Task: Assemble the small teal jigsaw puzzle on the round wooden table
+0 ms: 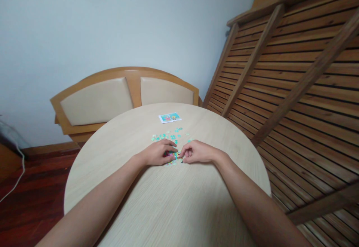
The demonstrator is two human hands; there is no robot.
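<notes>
On the round light-wood table (168, 209), my left hand (157, 152) and my right hand (198, 152) meet over a small cluster of joined jigsaw pieces (175, 156). Left fingers lie flat on the cluster. The right thumb and forefinger pinch a small piece at the cluster's right edge. Several loose teal puzzle pieces (168, 136) lie scattered just beyond my hands. A small picture card (169, 117) rests farther back on the table.
A wooden bench with two beige padded backs (123, 95) stands behind the table against a pale wall. A slatted wooden frame (294, 78) leans at the right. Dark red floor (33, 194) and a white cable (19, 172) lie at the left.
</notes>
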